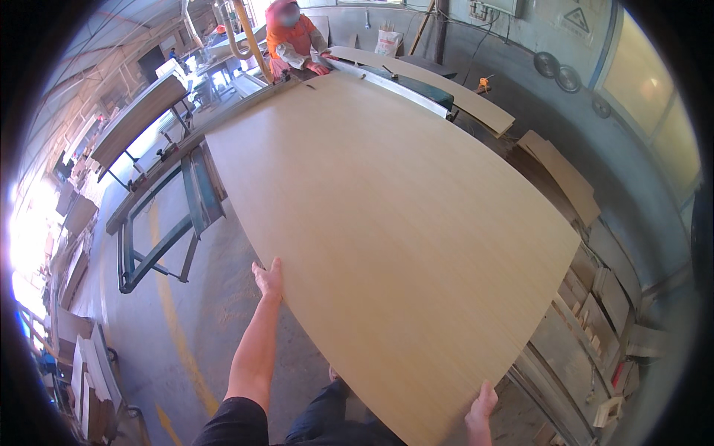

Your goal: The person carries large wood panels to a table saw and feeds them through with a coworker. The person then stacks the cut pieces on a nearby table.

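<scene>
A large, pale wooden panel (394,223) stretches from close to my body to the saw table at the far end. My left hand (269,279) grips its left edge, thumb raised and the fingers partly hidden at the rim. At the near right corner area, my right hand (482,407) clasps the edge with its fingers out of sight below. The panel's far end lies beside a straight metal fence (398,94). Across from me a person in orange (291,41) stands at the far end, a gloved hand (318,68) near the panel's corner.
Left of the panel is the saw's sliding carriage with a green metal frame (195,193). A long narrow board (446,85) lies beyond the fence. Offcuts (561,178) lean at the right wall, with more scrap wood (606,297) below. Stacked boards (141,119) stand at left.
</scene>
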### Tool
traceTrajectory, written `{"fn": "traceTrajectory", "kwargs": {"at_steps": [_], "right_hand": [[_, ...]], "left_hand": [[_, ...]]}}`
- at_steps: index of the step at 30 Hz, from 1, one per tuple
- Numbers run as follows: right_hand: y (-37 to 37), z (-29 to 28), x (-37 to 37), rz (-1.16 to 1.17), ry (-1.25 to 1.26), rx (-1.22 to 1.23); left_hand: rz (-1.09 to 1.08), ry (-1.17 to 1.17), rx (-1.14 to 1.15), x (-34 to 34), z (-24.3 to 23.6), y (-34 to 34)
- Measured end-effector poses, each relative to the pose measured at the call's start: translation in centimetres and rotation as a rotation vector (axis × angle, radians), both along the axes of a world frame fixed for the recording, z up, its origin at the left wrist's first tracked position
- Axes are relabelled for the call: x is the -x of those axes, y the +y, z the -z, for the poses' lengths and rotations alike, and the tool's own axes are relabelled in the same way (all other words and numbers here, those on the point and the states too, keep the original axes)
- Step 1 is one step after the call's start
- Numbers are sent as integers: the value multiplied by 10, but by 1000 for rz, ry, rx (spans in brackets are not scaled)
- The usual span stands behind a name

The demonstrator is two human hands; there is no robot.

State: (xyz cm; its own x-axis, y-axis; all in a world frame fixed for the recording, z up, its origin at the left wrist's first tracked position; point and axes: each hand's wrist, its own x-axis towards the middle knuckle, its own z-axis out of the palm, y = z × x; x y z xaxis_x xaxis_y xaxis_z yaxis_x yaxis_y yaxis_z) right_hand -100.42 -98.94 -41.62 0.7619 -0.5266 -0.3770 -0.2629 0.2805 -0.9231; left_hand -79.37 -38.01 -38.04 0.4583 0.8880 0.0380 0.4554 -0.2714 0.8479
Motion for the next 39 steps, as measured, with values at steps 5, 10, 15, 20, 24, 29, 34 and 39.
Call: {"fn": "traceTrajectory", "kwargs": {"at_steps": [5,10,15,20,24,29,34,39], "right_hand": [[4,11,-8,34,-24,-26],[12,16,-20,23,1,-56],[15,29,-21,-9,15,-10],[7,54,-32,15,1,41],[14,57,-34,-46,43,107],[12,60,-35,-116,58,204],[-27,22,-30,-642,122,83],[-151,-13,-77,-799,-319,1079]], "left_hand": [[38,-87,163,72,33,-73],[217,-7,548,209,20,-231],[529,108,703,321,9,-355],[438,151,671,329,2,-414],[218,22,406,333,29,-443],[79,-90,342,311,24,-457],[15,-148,353,310,30,-453],[-15,-170,408,311,26,-459]]}}
